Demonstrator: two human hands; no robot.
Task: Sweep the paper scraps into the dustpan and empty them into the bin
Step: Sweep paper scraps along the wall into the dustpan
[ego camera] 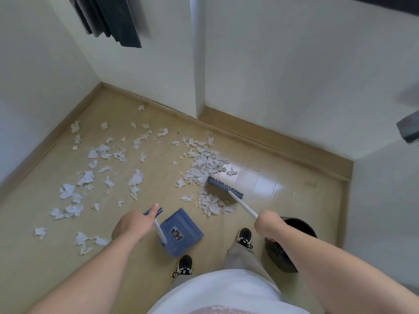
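Pale wood-look floor [34, 257], smooth and glossy, meets white walls with a tan baseboard [283, 141] in a corner; dark pleated cloth [108, 19] hangs top left. Torn white paper scraps [136, 177], crumpled and ragged, lie scattered over the left and middle floor. A denser heap [206, 164] sits against the broom bristles, with more just below the head.

Our left arm reaches forward. The left hand [131, 227] is closed round the blue grip at the top of the dustpan's white stick, with one finger poking straight out past it. We see the blue dustpan [183, 234], a flat, square ribbed plastic pan with a small label, on the floor just ahead of our black-and-white shoes [184, 266].

Next comes the broom [224, 188], with a blue plastic head, dark bristles and a slim white pole, head on the floor among the scraps. Our right hand [268, 223] makes a tight fist round the pole, arm stretched forward. A round dark bin [297, 224] stands just beside our right foot, partly behind that forearm, well apart from the scraps.
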